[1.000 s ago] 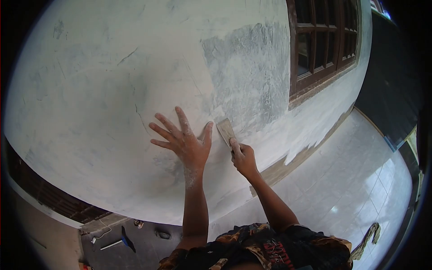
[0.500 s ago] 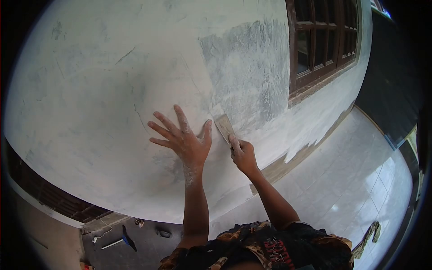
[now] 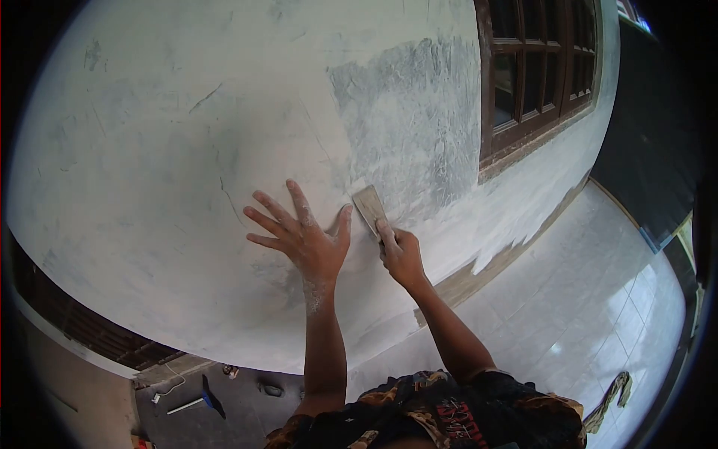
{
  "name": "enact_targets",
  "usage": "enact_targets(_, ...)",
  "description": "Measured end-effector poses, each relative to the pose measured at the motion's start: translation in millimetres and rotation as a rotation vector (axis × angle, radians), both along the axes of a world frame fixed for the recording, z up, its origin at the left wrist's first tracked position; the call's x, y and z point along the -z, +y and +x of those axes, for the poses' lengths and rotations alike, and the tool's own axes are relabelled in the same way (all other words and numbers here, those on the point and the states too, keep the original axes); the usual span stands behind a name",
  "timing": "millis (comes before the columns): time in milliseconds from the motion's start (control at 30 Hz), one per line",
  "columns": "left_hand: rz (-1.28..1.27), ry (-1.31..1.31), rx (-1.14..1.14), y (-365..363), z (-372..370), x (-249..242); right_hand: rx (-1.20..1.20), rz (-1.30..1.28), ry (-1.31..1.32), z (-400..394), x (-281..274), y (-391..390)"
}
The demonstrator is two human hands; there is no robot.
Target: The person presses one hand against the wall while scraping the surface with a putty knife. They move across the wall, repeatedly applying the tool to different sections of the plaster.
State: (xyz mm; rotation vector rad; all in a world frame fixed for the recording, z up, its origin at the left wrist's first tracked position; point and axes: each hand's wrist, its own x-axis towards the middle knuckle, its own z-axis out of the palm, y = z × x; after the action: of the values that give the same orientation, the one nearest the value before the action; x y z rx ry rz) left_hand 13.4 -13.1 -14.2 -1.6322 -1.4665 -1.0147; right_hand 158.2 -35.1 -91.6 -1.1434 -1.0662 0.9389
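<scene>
While the left hand [image 3: 308, 243] lies spread with fingers apart over the pale wall [image 3: 164, 172], I have the right hand [image 3: 402, 258] gripping a flat scraper [image 3: 368, 208]. Scraper sits at the lower left of a rough grey patch [image 3: 411, 112], its far end just beside the left thumb. White residue on left fingers and wrist; palm contact hidden from me. Brown-framed window [image 3: 561, 82] up right; crumpled cloth [image 3: 609, 400] on tiled floor [image 3: 531, 307], lower right.
</scene>
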Motion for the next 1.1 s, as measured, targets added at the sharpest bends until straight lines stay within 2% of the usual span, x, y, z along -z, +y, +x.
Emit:
enact_targets(33, 0.004, 0.002, -0.004, 0, 1, -1, -0.001, 0.014, -0.062, 1, -6, 2)
enact_targets(167, -0.007, 0.0, -0.003, 0, -2, 0, -0.019, -0.061, -0.051, 1, 12, -4)
enact_targets(267, 0.007, 0.001, -0.008, 0, 0, -1, -0.01, -0.091, -0.04, 1, 2, -2)
enact_targets(367, 0.0, 0.004, -0.018, 1, 0, 0, -0.018, 0.031, -0.061, -1, -5, 4)
enact_targets(567, 0.009, -0.025, 0.019, 3, -1, 2, -0.022, -0.078, -0.028, 2, 7, -1)
enact_targets(667, 0.026, -0.033, 0.044, 6, -2, 4, -0.019, 0.047, -0.066, 0, -6, 2)
enact_targets(867, 0.026, -0.033, 0.048, 3, -1, 2, -0.016, -0.07, -0.024, -3, 8, -3)
enact_targets(933, 0.019, -0.032, 0.048, 3, -2, 2, 0.009, 0.127, -0.023, -5, -11, 6)
enact_targets(967, 0.018, -0.041, 0.052, 4, -1, 2, -0.015, 0.141, 0.007, -5, -14, 8)
enact_targets(1100, 0.039, -0.047, 0.06, 4, -2, 5, 0.009, 0.035, -0.006, -5, 7, -6)
